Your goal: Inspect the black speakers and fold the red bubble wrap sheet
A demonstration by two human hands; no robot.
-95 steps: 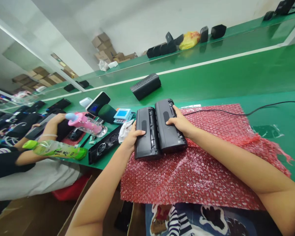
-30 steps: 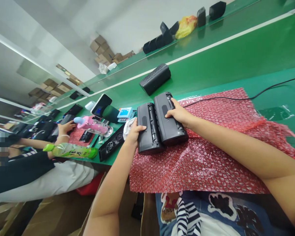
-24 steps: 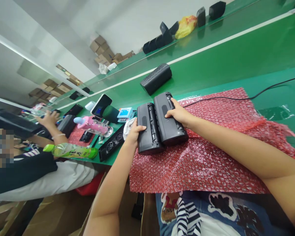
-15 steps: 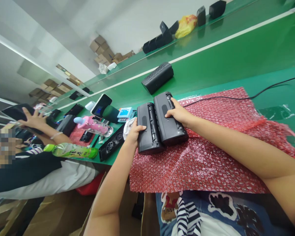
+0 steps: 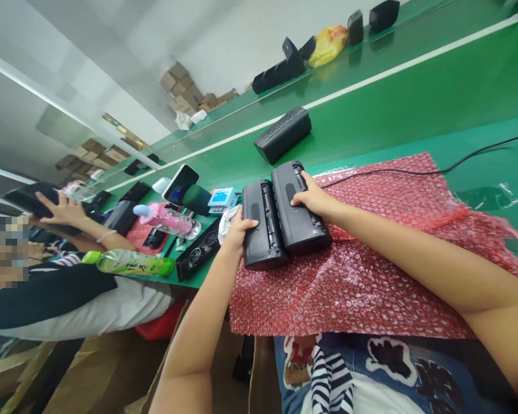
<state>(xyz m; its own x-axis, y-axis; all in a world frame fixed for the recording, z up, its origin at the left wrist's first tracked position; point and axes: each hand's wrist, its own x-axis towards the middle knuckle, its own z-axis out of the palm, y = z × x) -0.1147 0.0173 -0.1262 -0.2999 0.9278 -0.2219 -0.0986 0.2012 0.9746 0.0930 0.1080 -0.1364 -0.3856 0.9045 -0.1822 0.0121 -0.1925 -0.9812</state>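
Two black plastic speaker housings, side by side and almost touching, lean over the red bubble wrap [image 5: 371,276]. My left hand [image 5: 238,229] grips the left speaker housing [image 5: 254,238] by its outer side, thumb on the top face and the other fingers hidden. On the right speaker housing [image 5: 302,227], my right hand [image 5: 317,198] closes around the far right side, its thumb lying on the face. Each housing has an oval patch and a long open recess along one edge. A further black speaker [image 5: 284,135] with a textured face lies just behind them.
Left of my hands are a long black panel with round drivers [image 5: 198,250], a blue box [image 5: 222,199], a pink bottle [image 5: 168,221] and a green drink bottle [image 5: 129,263]. A black cable [image 5: 466,161] crosses the right side. A co-worker's hand [image 5: 64,208] holds a dark object.
My hands and both housings keep their pose. The view has shifted slightly, and the co-worker's hand and dark object have turned a little.
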